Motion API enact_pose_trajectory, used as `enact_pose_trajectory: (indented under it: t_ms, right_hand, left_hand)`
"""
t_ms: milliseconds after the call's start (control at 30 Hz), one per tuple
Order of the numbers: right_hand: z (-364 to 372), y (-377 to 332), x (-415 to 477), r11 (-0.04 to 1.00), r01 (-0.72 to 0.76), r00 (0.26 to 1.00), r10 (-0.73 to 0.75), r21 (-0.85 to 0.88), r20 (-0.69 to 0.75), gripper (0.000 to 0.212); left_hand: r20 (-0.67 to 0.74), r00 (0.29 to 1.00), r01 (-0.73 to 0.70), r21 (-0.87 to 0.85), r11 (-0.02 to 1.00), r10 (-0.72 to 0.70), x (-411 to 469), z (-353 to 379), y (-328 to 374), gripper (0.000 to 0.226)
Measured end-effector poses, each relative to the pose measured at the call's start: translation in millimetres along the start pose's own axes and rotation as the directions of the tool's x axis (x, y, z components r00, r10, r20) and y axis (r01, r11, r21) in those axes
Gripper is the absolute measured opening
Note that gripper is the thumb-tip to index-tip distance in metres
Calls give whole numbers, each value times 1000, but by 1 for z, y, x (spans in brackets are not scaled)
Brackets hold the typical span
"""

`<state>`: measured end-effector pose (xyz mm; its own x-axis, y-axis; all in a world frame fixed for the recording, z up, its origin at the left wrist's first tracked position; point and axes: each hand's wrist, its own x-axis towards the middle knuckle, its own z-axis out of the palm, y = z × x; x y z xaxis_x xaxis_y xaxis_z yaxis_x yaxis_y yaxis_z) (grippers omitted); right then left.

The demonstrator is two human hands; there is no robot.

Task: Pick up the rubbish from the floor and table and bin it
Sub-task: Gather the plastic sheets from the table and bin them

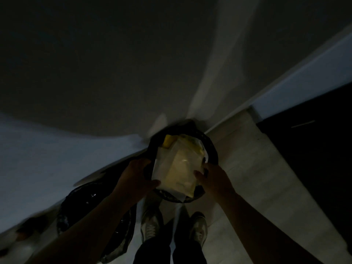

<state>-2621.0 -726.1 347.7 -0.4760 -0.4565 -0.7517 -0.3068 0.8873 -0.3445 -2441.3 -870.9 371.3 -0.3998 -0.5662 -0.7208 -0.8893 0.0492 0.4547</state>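
Observation:
A round bin with a black liner [211, 147] stands on the floor by the wall, straight ahead of my feet. A pale yellowish-white paper bag [179, 168] sits in its mouth, sticking up above the rim, with a yellow item [167, 141] behind it. My left hand [136, 174] grips the bag's left side, thumb at its lower corner. My right hand [213, 176] holds the bag's right edge, fingers curled against it. The room is very dark.
A full black rubbish bag [91, 206] lies on the floor to the left of my feet. The white wall and skirting [285, 77] run behind the bin. A dark panel or mat [314, 149] lies at the right. Pale floor tiles [247, 168] surround the bin.

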Motion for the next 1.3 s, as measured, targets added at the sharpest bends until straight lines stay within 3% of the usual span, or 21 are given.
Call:
enact_pose_trajectory:
  t_ms: [200, 333, 533, 700, 833, 1033, 1300]
  right_hand:
    - [-58, -35, -79, 985, 74, 997, -69, -158, 39, 49]
    - [-103, -67, -136, 926, 263, 964, -267, -273, 23, 41]
    - [-176, -121, -226, 801, 500, 860, -503, -328, 83, 52]
    - [-221, -160, -307, 635, 688, 709, -691, -351, 139, 44]
    - [-249, -197, -369, 434, 822, 532, -817, -369, 224, 46]
    - [-255, -275, -478, 142, 943, 223, -941, -302, 254, 42]
    - [-185, -359, -663, -347, 923, -269, -889, -164, 371, 37]
  left_hand:
    - [9, 996, -85, 106, 991, 85, -78, -55, 49, 70]
    - [-9, 990, -134, 224, 965, 139, -141, -98, 81, 54]
    - [-108, 986, -95, 278, 956, 130, -249, -151, 120, 55]
    - [-280, 952, -62, 219, 974, 124, -355, -173, 133, 56]
    - [-468, 875, -34, 192, 981, 122, -440, -195, 130, 58]
    - [-749, 660, 62, 134, 989, 60, -571, -233, 114, 53]
    - [-956, 279, 214, -35, 976, -95, -773, -239, 64, 48]
